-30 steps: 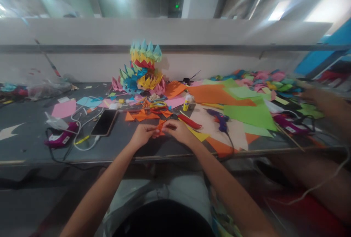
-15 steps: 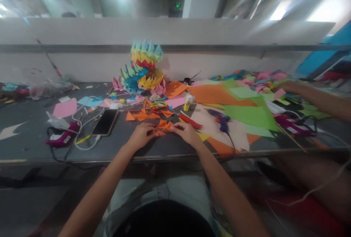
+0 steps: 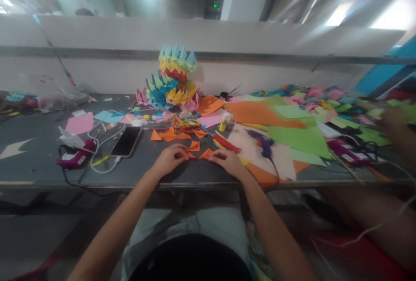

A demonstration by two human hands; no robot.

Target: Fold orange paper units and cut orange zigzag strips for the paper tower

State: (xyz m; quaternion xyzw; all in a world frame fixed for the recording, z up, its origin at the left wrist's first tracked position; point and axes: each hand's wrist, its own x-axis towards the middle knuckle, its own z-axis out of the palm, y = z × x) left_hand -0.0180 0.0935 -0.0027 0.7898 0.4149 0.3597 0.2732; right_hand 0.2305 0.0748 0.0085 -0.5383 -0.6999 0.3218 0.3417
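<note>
My left hand [image 3: 170,159] rests low over the front of the dark table, its fingers pinched on a folded orange paper piece, of which only a tip shows. In my right hand [image 3: 229,162], thumb and fingers grip another folded orange paper piece [image 3: 206,154]. A short gap parts the two pieces. Just beyond, between my hands, lies a loose folded orange paper piece [image 3: 194,146]. Several more orange paper triangles [image 3: 172,135] are scattered farther back, near yellow-handled scissors [image 3: 189,123]. To the right of them sits a red tool or strip [image 3: 229,144].
A phone [image 3: 126,141] with a white cable lies left, beside a purple power strip [image 3: 79,154]. A glue stick [image 3: 223,123], glue gun [image 3: 264,142] and coloured sheets [image 3: 299,140] spread right. Behind stands a colourful folded-paper model [image 3: 175,82]. Another person's blurred arm [image 3: 399,129] reaches in at far right.
My hands have drawn slightly apart, and the orange pieces that were clustered between them are now separated. The other person's arm has pulled back to the right. The view has shifted slightly.
</note>
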